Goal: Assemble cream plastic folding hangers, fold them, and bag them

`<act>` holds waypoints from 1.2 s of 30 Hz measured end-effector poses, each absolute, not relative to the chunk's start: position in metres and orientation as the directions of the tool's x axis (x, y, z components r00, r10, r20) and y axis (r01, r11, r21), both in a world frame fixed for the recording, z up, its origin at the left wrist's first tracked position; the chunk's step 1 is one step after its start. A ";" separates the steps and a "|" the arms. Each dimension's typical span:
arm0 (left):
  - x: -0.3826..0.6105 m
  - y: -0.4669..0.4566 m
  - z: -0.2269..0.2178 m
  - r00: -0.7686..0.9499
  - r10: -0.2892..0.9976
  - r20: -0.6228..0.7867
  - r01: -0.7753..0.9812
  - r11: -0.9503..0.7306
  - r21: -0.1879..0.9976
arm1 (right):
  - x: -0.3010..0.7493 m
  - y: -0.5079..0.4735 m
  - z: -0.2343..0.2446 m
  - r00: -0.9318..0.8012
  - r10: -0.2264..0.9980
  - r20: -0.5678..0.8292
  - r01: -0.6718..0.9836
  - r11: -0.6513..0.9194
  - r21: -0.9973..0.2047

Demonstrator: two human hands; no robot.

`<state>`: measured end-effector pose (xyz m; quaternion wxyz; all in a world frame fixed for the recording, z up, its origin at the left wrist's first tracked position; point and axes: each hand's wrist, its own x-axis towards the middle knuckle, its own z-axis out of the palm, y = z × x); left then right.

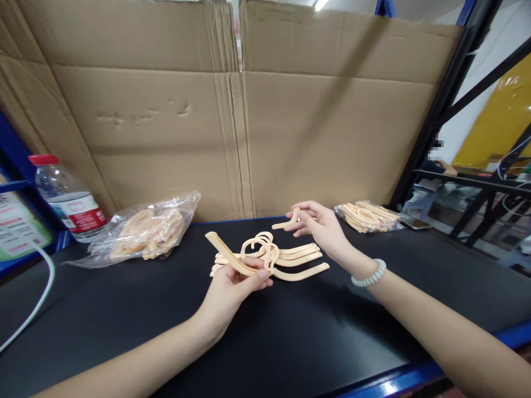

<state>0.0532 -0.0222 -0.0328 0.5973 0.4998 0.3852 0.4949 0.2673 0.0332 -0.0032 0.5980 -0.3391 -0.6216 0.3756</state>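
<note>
My left hand (240, 282) is closed on a beige plastic folding clothes hanger (228, 253), thumb on top near its joint. One arm of that hanger slants up to the left, and a hook rises beside my fingers. Farther back, my right hand (317, 224) pinches a beige hanger arm (284, 225), whose other end is hidden behind the fingers. Between and below the hands lie several more beige hangers (301, 272) on the black table, their hooks bunched together in the middle. My left hand partly covers this pile.
A clear bag of beige hanger parts (151, 229) sits at left, beside a red-capped bottle (74, 199). Another wrapped bundle (367, 215) and a phone (415, 222) lie at back right. Cardboard (166, 121) stands behind the table (290, 342). A white cable (45, 293) runs at left.
</note>
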 end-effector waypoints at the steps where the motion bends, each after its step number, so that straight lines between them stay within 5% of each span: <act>1: 0.054 -0.022 -0.032 0.210 0.977 0.033 -0.203 0.011 0.979 | 0.264 0.027 0.000 -0.055 0.883 0.467 -0.085 0.462 -0.883; 11: 0.053 -0.022 -0.033 0.254 0.965 0.058 -0.180 -0.012 0.984 | 0.237 -0.007 -0.012 -0.117 0.970 0.212 -0.345 0.160 -0.925; 16: 0.052 -0.022 -0.035 0.248 0.968 0.046 -0.179 -0.001 0.984 | 0.241 -0.001 -0.011 -0.117 0.964 0.237 0.096 0.248 -0.964; 20: 0.053 -0.024 -0.032 0.242 0.970 0.038 -0.197 0.010 0.980 | 0.256 0.003 -0.003 -0.394 0.858 0.329 0.617 0.512 -0.597; 24: 0.053 -0.025 -0.031 0.243 0.969 0.039 -0.202 0.011 0.979 | 0.258 -0.004 -0.001 -0.512 0.828 0.229 0.777 0.560 -0.288; 36: 0.052 -0.023 -0.033 0.258 0.964 0.058 -0.175 -0.013 0.984 | 0.255 -0.006 -0.001 -0.406 0.899 0.163 0.894 0.428 -0.135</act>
